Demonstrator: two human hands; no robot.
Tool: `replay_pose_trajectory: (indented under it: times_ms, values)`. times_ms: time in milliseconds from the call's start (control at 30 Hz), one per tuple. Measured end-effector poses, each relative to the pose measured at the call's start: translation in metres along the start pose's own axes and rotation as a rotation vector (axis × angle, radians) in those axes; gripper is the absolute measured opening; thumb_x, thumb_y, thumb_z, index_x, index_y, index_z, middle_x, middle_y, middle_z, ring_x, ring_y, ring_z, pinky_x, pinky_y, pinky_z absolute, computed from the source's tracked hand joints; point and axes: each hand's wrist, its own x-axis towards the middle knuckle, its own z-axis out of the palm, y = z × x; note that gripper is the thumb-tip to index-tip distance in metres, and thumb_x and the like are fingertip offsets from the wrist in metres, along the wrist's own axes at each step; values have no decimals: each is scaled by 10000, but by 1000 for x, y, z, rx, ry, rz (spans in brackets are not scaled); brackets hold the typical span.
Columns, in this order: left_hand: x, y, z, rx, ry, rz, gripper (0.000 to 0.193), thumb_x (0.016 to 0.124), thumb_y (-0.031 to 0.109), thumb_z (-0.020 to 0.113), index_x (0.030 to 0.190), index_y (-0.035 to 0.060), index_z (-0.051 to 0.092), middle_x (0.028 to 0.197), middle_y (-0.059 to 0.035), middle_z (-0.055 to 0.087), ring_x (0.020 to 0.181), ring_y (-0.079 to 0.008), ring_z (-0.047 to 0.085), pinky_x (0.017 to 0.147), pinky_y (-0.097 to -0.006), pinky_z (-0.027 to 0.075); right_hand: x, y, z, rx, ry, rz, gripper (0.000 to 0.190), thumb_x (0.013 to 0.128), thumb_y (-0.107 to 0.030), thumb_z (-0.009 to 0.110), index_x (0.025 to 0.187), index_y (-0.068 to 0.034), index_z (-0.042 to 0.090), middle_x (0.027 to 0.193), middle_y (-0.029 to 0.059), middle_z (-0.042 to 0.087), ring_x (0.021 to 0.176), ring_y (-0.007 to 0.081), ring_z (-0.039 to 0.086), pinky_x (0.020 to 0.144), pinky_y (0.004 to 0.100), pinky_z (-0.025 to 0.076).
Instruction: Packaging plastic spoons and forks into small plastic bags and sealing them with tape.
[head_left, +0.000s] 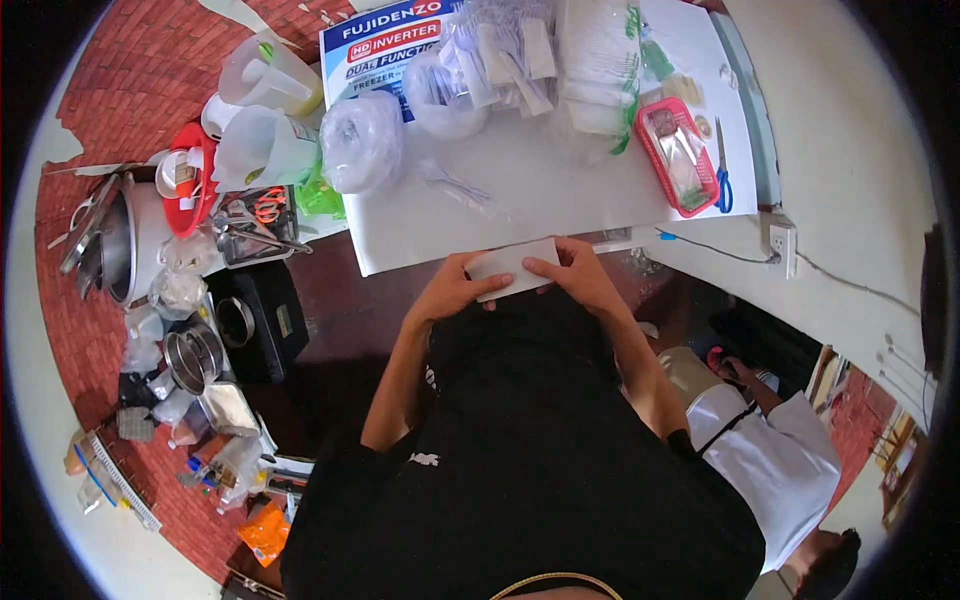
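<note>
A flat white rectangle (517, 271), perhaps folded paper napkins, is held level in front of my black shirt, just off the near edge of the white-topped table (570, 195). My left hand (448, 286) grips its left end, thumb on top and fingers beneath. At the other end my right hand (576, 271) pinches it the same way. Beyond my hands, clear-wrapped plastic forks (461, 184) lie on the tabletop. Farther back are a pile of wrapped plastic cutlery (506, 56) and a plastic bag of white packets (596, 90).
A pink basket (651, 154) holding small packets and blue-handled scissors (724, 187) lie at the table's right. Plastic bags (364, 142), translucent pitchers (259, 146) and a metal tray of tools (259, 232) crowd the left. A person in white (765, 457) is behind me at right.
</note>
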Motion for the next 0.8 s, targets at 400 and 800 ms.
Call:
replay_pose_trajectory:
  times_ms: [400,800]
  values:
    - [-13,-40,-46,-275,-259,59,163,1007,127,583,1102,49,689,890,-113,689,711,-156,662,610,-286,557,-49,44,24,166,140,-162,191,951,-119,688,1095,3,715,916,99,720,785,154,685,703,281,574]
    - [7,-16,35,-10,-475,-29,186,998,78,500,1069,45,669,952,-90,690,748,-136,661,702,-259,553,-79,91,-33,139,139,-170,354,1005,-294,624,1196,0,675,1153,101,673,983,172,651,774,306,574]
